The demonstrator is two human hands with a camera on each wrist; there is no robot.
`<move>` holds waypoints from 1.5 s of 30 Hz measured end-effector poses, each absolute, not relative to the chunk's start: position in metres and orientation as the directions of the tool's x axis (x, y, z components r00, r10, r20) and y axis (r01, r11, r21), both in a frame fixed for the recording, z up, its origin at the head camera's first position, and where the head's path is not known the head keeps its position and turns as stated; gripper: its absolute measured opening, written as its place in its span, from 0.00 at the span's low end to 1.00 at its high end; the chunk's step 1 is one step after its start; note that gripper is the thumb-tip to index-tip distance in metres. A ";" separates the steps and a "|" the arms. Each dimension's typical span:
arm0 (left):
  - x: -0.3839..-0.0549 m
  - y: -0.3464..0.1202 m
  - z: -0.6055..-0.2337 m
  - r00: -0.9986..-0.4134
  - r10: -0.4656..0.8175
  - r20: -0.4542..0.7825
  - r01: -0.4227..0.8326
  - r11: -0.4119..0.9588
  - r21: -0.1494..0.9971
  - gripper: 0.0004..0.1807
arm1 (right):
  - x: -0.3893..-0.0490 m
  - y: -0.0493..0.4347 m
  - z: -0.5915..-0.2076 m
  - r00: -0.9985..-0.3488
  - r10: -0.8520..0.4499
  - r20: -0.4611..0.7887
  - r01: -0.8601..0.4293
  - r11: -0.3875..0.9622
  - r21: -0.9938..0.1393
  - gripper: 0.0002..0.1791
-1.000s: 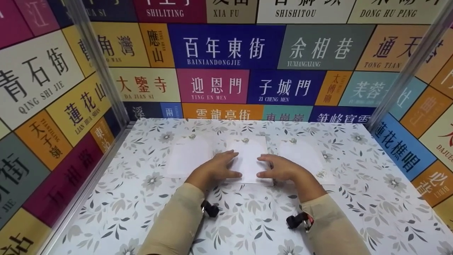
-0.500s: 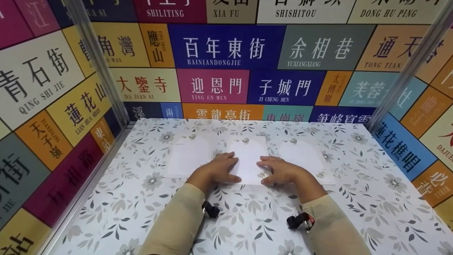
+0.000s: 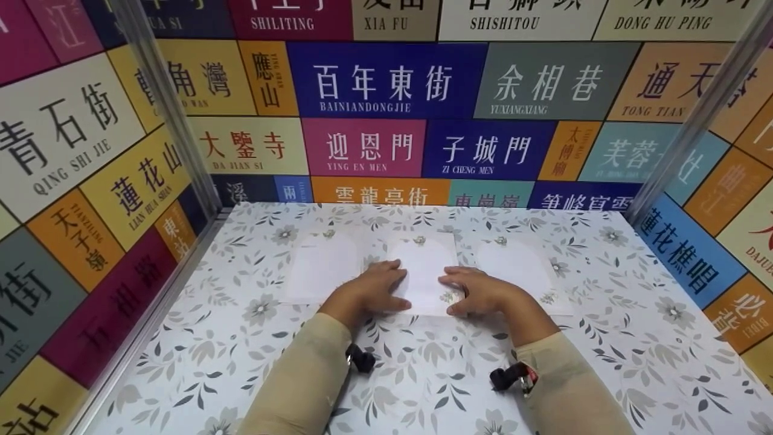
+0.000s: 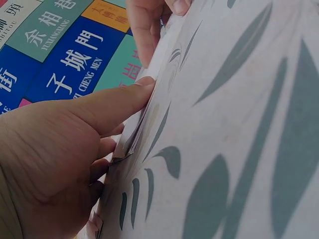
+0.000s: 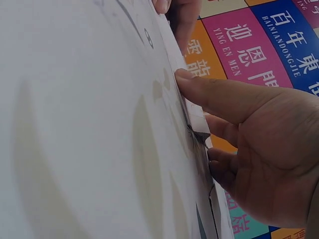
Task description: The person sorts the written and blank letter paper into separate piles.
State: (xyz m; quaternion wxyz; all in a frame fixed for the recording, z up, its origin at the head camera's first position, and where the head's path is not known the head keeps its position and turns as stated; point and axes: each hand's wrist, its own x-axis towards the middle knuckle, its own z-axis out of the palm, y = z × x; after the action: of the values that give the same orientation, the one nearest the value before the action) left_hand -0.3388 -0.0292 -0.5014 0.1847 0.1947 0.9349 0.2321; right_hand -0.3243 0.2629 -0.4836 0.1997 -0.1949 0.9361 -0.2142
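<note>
A small stack of pale stationery paper (image 3: 426, 278), with a flower print at its top and lower right corner, lies flat at the middle of the table. My left hand (image 3: 375, 289) rests at its left side, the thumb near the lower left corner. On the opposite side my right hand (image 3: 483, 291) mirrors it, thumb by the lower right corner. Both wrist views catch the stack's layered edge (image 4: 133, 134) low on the tabletop. There the left thumb (image 4: 124, 97) and the right thumb (image 5: 214, 92) extend along the near edge, with the other fingers at the sides.
Two similar papers flank the stack: a left paper (image 3: 326, 272) and a right paper (image 3: 513, 272). A floral cloth (image 3: 416, 374) covers the table. Colourful panels with place names (image 3: 386, 78) enclose the back and sides, with clear corner posts (image 3: 181, 121).
Over the last second both thumbs have slid down towards the stack's near corners, and the printed corner has come into view. Between the last two frames the hands stay almost still.
</note>
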 end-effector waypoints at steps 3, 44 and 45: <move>-0.339 -0.028 -0.501 -0.855 0.466 -0.228 0.313 0.813 0.491 0.44 | -0.325 0.263 -0.484 -0.849 -0.446 -0.284 -0.273 0.830 -0.486 0.42; -0.343 -0.016 -0.500 -0.973 0.224 -0.049 0.130 0.714 0.688 0.28 | -0.332 0.261 -0.482 -0.971 -0.053 -0.234 0.154 0.614 -0.774 0.34; -0.343 -0.015 -0.499 -0.981 0.183 -0.060 0.088 0.704 0.704 0.28 | -0.332 0.261 -0.483 -0.967 -0.036 -0.251 0.182 0.589 -0.787 0.34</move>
State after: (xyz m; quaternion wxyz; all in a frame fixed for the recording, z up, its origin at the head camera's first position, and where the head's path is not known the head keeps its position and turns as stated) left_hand -0.3426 -0.0151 -0.4992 0.0630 0.0736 0.9210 0.3774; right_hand -0.3319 0.2607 -0.4827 0.1208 0.0414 0.8831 -0.4515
